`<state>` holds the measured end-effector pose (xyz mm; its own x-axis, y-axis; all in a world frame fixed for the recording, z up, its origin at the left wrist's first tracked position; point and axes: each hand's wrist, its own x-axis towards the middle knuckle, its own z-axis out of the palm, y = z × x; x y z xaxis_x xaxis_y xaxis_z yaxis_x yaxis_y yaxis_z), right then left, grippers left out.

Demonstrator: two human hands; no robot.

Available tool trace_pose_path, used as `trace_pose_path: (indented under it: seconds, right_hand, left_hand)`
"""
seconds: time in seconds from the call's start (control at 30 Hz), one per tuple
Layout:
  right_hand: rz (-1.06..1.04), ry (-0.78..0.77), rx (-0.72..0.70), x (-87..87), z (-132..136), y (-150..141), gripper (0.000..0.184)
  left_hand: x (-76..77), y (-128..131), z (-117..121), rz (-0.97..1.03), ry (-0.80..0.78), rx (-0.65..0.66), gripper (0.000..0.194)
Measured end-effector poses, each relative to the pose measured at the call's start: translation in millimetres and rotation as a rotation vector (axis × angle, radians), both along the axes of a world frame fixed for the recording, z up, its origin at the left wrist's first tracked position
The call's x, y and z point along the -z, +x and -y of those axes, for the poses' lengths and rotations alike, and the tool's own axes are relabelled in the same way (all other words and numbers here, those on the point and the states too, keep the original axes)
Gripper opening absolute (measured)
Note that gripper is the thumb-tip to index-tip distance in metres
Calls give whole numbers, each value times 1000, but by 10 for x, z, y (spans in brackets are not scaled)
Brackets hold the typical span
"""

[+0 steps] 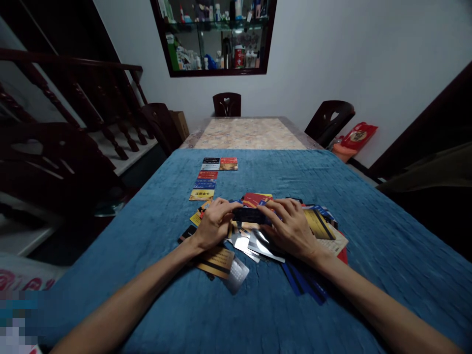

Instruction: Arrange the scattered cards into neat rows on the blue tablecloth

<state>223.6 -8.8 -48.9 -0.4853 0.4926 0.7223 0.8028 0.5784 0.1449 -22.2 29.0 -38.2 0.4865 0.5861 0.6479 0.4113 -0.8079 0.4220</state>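
Note:
Between my two hands, above a loose heap of cards, is a dark card point(249, 215). My left hand point(216, 221) pinches its left end and my right hand point(289, 223) its right end. Gold cards point(217, 261), silver cards point(238, 275), blue cards point(302, 282) and a red card point(254, 199) lie spread around and under my hands. Past the heap, overlapping cards form a column, with a yellow card point(202, 194) nearest me. At its far end a red and gold card pair point(228, 163) sits to the right. My palms hide part of the heap.
A blue cloth point(147, 246) covers the near part of the table; its patterned far end point(250, 132) is bare. Dark wooden chairs point(227, 104) stand around it. To the right is a red bag point(359, 135), to the left a stair railing point(73, 64).

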Motion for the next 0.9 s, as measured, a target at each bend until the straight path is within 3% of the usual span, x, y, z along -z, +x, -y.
trace_pose_path:
  seconds: [0.33,0.5,0.73,0.9]
  right_hand:
    - [-1,97,27,-28,-18,-37,45]
    - [-28,72,65,-35,-51,-60,49]
    - [-16,-28,25,-214,-218,-148,52]
    - [27,-95,1,-354,-464,-315,49]
  left_hand:
    - [-11,0,-8,62,4,-6,38]
    - [-30,-37,-34,-9,101,-43,38]
    - [-168,-197,-151,-177,188,-81,56]
    - [-268,-421,-314,-251,218,-91,58]
